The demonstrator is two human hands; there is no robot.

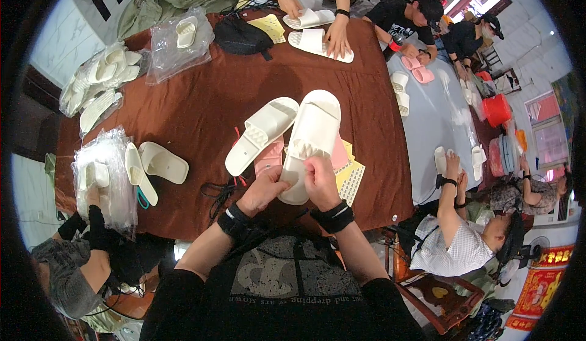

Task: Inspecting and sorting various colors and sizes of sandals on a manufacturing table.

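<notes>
Brown tablecloth (207, 103), left hand (265, 191) pinching white slipper (315, 118), right hand (322, 183) curled closed on its edge, second slipper (262, 132) beside it

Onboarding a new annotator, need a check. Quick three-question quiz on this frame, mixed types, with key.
1. Multiple choice: what do the left hand and right hand both hold?
A) a plastic bag
B) a white slipper
C) a black pouch

2. True or false: the camera wearer's left wrist is bare.

3. Fill in: the cloth beneath the hands is ____ in colour.

Key:
1. B
2. False: a black wristband is on it.
3. brown
</notes>
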